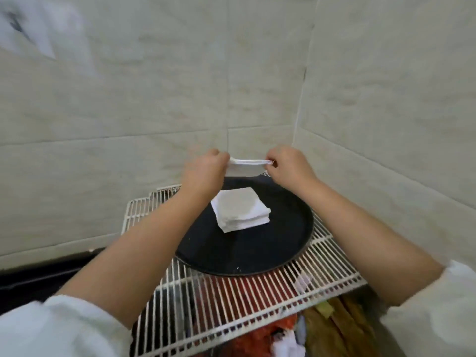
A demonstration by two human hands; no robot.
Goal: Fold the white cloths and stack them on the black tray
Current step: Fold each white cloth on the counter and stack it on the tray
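Observation:
A round black tray (pixel 247 253) lies on a white wire rack. On its middle sits a stack of folded white cloths (pixel 240 213), square and slightly fanned at the edges. Above the tray's far edge, my left hand (pixel 206 171) and my right hand (pixel 288 167) each pinch one end of another white cloth (pixel 246 167), which is stretched flat between them in the air and hangs down a little. Both forearms reach over the rack from white sleeves.
The white wire rack (pixel 257 300) stands in a corner of pale tiled walls (pixel 154 99). Under the rack lie red, orange and brown items (pixel 309 328). A dark ledge (pixel 38 276) runs along the left wall.

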